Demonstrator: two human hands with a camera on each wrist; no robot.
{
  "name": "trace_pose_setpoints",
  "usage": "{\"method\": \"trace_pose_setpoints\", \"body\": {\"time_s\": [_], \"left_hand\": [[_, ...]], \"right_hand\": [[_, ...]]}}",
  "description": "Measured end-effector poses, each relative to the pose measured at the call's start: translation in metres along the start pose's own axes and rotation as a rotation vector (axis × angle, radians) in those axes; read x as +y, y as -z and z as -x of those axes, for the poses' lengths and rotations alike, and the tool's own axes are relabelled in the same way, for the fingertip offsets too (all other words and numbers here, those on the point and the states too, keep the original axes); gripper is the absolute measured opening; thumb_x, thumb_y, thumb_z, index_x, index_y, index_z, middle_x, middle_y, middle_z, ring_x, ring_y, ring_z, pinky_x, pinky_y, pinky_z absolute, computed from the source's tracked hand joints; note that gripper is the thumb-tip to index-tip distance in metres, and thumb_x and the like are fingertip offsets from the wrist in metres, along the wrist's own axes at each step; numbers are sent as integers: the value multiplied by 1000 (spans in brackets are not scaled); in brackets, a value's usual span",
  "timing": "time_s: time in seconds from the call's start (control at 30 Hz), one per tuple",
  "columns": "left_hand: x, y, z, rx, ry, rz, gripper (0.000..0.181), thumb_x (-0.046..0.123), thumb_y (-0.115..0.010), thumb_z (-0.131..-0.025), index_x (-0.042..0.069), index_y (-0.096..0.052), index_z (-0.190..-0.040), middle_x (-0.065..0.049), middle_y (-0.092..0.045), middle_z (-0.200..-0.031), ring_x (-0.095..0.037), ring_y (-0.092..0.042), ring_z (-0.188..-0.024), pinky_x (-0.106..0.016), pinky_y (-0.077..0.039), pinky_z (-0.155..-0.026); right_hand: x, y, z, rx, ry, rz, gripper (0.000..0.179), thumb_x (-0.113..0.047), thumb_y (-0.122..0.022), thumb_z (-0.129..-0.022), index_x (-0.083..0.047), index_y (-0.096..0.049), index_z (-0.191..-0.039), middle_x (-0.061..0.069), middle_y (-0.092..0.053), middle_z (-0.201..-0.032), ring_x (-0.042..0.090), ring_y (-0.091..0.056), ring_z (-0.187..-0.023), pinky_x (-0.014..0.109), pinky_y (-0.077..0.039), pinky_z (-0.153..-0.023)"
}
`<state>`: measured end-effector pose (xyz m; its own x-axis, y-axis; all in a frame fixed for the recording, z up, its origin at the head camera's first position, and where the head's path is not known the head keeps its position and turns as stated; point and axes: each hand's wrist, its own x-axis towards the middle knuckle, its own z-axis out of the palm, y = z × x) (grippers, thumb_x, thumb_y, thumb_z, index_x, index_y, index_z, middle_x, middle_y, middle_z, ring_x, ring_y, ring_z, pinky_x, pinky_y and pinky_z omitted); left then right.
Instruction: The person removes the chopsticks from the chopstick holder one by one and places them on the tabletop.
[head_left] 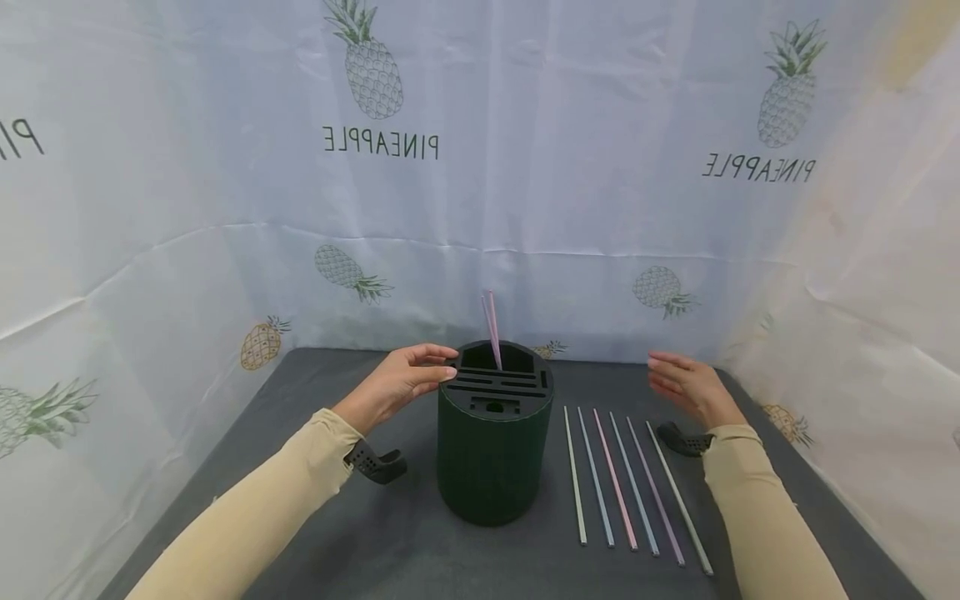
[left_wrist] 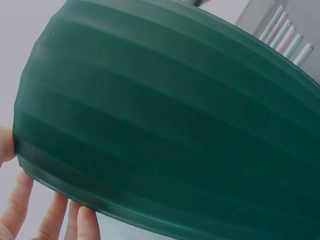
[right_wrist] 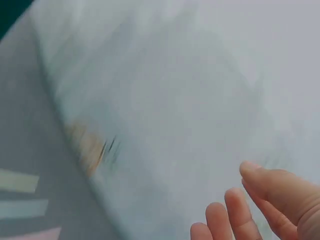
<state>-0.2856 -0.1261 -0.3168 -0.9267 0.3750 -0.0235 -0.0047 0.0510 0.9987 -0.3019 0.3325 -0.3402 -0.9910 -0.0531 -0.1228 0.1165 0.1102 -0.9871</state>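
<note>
A dark green round utensil holder (head_left: 491, 467) with a slotted black top stands upright on the table. Two thin pinkish chopsticks (head_left: 493, 329) lean in its large rear compartment. My left hand (head_left: 401, 383) touches the holder's left rim, thumb at the top edge and fingertips along the outer wall, as the left wrist view also shows. Off to the right, my right hand (head_left: 693, 390) hovers with nothing in it, fingers loosely extended and thumb apart from them. Between it and the holder, several pastel chopsticks (head_left: 622, 479) lie side by side in a row.
The dark grey table (head_left: 337, 533) is closed in by white cloth walls (head_left: 525, 200) with pineapple prints at the back and sides. Each wrist wears a black strap mount, the left mount (head_left: 375, 462) hanging beside the holder.
</note>
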Motion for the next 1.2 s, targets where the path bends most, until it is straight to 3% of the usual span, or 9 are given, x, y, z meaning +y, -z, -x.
{"method": "trace_pose_setpoints", "body": {"time_s": [0.13,0.33,0.47,0.6,0.73,0.93,1.2], "left_hand": [[-1,0,0,6,-1,-1,45,13,-68,-91,5,-55,-133,-14,-48,-136,-29,-49,-128,-47,-37,-112],[-2,1,0,9,-1,-8,45,13,-68,-91,5,-55,-133,-14,-47,-137,-30,-48,-129,-47,-37,-112],[-2,1,0,9,1,0,45,13,-68,-91,5,-55,-133,-14,-46,-138,-30,-48,-129,-47,-37,-112],[-2,1,0,7,-4,1,45,13,-68,-91,5,-55,-133,-14,-46,-138,-30,-47,-129,-47,-36,-112],[-1,1,0,-1,-7,-2,45,12,-67,-91,5,-54,-134,-14,-46,-138,-30,-47,-130,-48,-36,-113],[0,1,1,-3,-8,-3,46,13,-68,-91,5,-54,-134,-14,-47,-138,-30,-47,-130,-48,-35,-113],[-1,1,1,-3,-7,1,45,13,-67,-92,4,-54,-134,-15,-47,-138,-30,-47,-130,-48,-35,-113]], "right_hand": [[-39,-25,5,-33,103,-165,70,-22,-63,-95,-6,-27,-152,-15,-56,-113,-2,-64,-97,20,-52,-92],[-80,-76,6,-23,296,-286,58,-16,-63,-94,-3,-40,-145,-3,-55,-120,8,-62,-104,22,-52,-92],[-99,-114,2,-62,404,-317,51,-13,-61,-95,-1,-43,-142,2,-54,-121,13,-59,-108,24,-52,-93],[-111,-146,-4,-131,452,-263,44,-13,-61,-96,-2,-48,-137,6,-54,-123,17,-59,-110,27,-52,-95],[-118,-169,-12,-185,430,-138,41,-13,-60,-96,-2,-51,-135,8,-53,-127,23,-57,-116,31,-52,-97],[-123,-188,-21,-227,330,-7,40,-9,-62,-95,0,-54,-133,15,-52,-136,32,-52,-126,34,-53,-96],[-126,-201,-29,-264,191,166,38,-9,-65,-92,-2,-57,-129,15,-56,-134,30,-58,-120,38,-53,-95]]}}
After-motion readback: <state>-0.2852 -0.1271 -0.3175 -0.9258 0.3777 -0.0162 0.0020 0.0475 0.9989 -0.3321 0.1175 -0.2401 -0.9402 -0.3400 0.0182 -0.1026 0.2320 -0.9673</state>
